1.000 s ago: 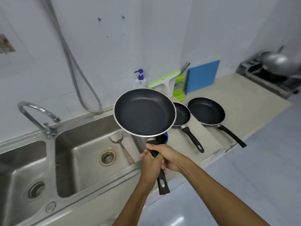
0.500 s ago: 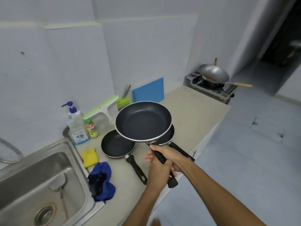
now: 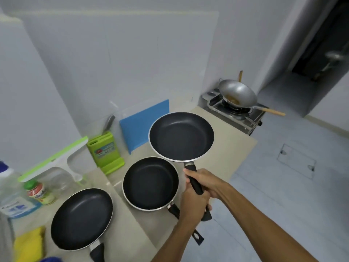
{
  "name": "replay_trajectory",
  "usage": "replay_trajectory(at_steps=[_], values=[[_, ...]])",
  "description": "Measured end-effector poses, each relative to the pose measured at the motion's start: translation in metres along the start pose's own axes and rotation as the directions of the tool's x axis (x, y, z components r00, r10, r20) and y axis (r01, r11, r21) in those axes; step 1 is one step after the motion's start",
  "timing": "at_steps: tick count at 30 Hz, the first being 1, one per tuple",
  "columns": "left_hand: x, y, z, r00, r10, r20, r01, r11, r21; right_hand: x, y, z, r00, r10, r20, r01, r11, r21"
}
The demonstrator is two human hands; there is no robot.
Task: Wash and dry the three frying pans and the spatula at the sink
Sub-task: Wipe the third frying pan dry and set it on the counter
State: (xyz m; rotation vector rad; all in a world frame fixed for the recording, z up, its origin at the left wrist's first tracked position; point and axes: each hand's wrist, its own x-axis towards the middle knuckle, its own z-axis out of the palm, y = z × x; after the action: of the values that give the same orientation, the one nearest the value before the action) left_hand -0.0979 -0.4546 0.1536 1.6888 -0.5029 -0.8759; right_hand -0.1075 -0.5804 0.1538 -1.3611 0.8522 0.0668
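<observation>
A round frying pan (image 3: 181,137), matte black inside with a bright metal rim, is held above the beige counter (image 3: 234,146), its black plastic handle wrapped tightly by the right hand (image 3: 206,179) nearer the bowl and by the left hand (image 3: 192,204) lower down. Two matching pans, the middle pan (image 3: 151,183) and the near pan (image 3: 82,218), are laid flat on the counter; the soap bottle (image 3: 13,201) label is too blurred to be read. Compared with half a second ago, the held pan is carried further right, past both resting pans
</observation>
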Motion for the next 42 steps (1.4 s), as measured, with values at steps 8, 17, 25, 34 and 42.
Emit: replay_trajectory(at_steps=[8, 17, 25, 34, 42], values=[[0.112, -0.009, 0.086, 0.981, -0.114, -0.156, 0.107, 0.993, -0.055, 0.111, 0.002, -0.094, 0.993, 0.031, 0.117, -0.034, 0.999, 0.02], [0.239, -0.031, 0.183, 0.88, -0.32, -0.352, 0.3, 0.947, -0.113, 0.232, 0.012, -0.188, 0.969, 0.169, 0.182, -0.141, 0.977, -0.158], [0.29, -0.061, 0.237, 0.8, -0.395, -0.451, 0.376, 0.917, -0.136, 0.277, 0.027, -0.231, 0.924, 0.257, 0.284, -0.172, 0.941, -0.291], [0.299, -0.077, 0.274, 0.785, -0.431, -0.444, 0.369, 0.902, -0.223, 0.285, 0.049, -0.255, 0.907, 0.282, 0.313, -0.158, 0.917, -0.366], [0.292, -0.078, 0.28, 0.787, -0.446, -0.427, 0.376, 0.895, -0.24, 0.282, 0.063, -0.261, 0.902, 0.275, 0.332, -0.147, 0.921, -0.361]])
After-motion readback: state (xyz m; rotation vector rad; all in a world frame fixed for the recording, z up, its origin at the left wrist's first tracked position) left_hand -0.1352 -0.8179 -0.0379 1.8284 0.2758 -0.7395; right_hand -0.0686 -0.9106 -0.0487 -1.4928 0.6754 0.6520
